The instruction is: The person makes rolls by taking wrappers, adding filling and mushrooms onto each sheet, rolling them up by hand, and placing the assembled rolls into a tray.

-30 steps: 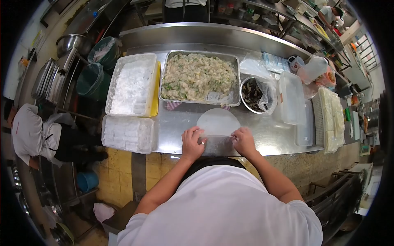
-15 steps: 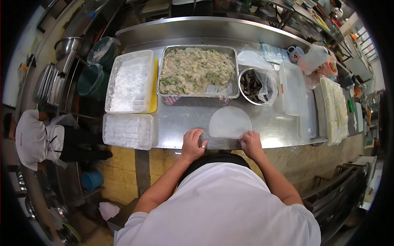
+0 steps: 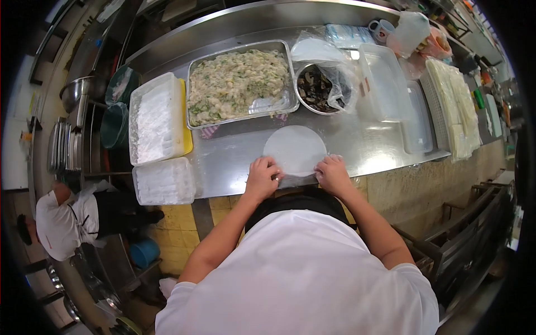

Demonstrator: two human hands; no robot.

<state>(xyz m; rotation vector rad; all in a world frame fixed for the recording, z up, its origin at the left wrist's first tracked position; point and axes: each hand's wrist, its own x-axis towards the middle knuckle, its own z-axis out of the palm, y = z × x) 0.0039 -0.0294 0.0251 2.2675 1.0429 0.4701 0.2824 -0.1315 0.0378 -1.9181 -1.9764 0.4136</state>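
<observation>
A thin, round, whitish sheet that looks like rice paper [image 3: 295,149] lies flat at the front of the steel table. My left hand [image 3: 263,176] is at its near left edge, fingers curled and pinching there. On the near right edge, my right hand [image 3: 333,173] has its fingertips closed in the same way. Beyond the rice paper stands a metal tray [image 3: 245,118] of pale chopped filling with green bits [image 3: 240,84]. Right of that tray is a round bowl [image 3: 301,100] of dark sliced pieces, partly covered by a clear plastic bag [image 3: 349,89].
To the left, a plastic tub [image 3: 181,92] holds white powdery pieces, with a smaller tub [image 3: 192,187] of white rolls in front. Clear containers [image 3: 385,84] and a basket of pale sheets [image 3: 455,111] stand right. A co-worker [image 3: 64,223] is at far left.
The view has turned and shifted, so the table sits tilted. My hands have come in closer around the rice paper, whose near edge now shows as a full round.
</observation>
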